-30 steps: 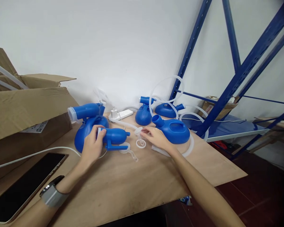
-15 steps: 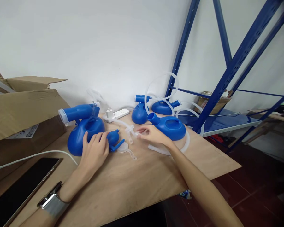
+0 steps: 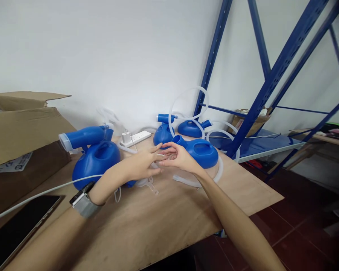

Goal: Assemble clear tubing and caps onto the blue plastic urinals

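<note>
My left hand (image 3: 142,162) reaches across the wooden board (image 3: 164,214) with its fingers stretched out, meeting my right hand (image 3: 177,157) at the middle. My right hand's fingers are pinched on a small clear plastic piece I cannot make out well. Just behind the hands lies a flat blue plastic vessel (image 3: 202,152) with a spout and handle, ringed by clear tubing (image 3: 214,175). A large blue jug (image 3: 94,162) with a long neck stands to the left. Under my left forearm lie a small blue part (image 3: 130,184) and a clear funnel piece (image 3: 148,184).
Two more blue vessels (image 3: 164,133) (image 3: 193,128) and loops of clear tube stand at the back by a white power strip (image 3: 134,137). A cardboard box (image 3: 19,131) sits left, a dark phone (image 3: 17,226) near left. Blue shelving (image 3: 260,101) rises to the right.
My left hand let go of the small blue part by the jug and moved right to meet my right hand. The view has shifted slightly right.
</note>
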{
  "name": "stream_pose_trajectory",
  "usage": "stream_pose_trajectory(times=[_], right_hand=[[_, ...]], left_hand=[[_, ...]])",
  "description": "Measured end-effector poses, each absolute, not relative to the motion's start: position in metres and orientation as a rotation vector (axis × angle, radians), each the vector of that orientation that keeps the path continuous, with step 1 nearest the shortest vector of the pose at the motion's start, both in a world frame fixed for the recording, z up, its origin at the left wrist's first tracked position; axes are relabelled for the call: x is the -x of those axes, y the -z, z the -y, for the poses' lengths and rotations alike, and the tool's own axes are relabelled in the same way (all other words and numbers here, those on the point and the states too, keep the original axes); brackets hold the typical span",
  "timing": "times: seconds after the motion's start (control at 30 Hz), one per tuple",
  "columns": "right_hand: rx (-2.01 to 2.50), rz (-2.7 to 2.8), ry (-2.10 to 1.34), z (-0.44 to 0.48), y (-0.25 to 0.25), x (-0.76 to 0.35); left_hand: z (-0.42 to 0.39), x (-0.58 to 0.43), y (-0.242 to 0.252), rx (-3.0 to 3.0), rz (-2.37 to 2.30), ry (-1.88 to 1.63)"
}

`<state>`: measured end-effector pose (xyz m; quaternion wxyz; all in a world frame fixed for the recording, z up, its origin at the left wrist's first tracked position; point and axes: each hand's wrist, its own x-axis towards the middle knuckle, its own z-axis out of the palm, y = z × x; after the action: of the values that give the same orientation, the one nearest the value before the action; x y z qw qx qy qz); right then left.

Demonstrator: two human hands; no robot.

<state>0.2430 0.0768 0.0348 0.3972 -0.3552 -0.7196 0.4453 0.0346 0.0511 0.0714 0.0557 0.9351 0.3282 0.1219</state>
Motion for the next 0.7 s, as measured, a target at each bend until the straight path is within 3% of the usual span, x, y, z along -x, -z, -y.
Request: stream_pose_trajectory(times=[0.13, 0.3, 0.53, 0.7], right_hand=[[0.965, 1.845, -1.067, -0.078, -0.038, -0.252], [1.016, 1.869, -1.008, -0.078, -0.039, -0.254], [0.88, 1.789, -1.292, -0.082, -0.038, -0.257], [0.853, 1.877, -1.279, -0.079, -0.034, -0.249]], left_hand=[[-0.06, -0.043, -0.075, -2.763, -0.878, -0.27], [-0.069, -0.046, -0.075, -2.771, -0.884, -0.42], [-0.07, -0.045, -0.088, -2.722, -0.829, -0.221], [-0.069, -0.045, -0.082, -2.76, -0.777, -0.27]])
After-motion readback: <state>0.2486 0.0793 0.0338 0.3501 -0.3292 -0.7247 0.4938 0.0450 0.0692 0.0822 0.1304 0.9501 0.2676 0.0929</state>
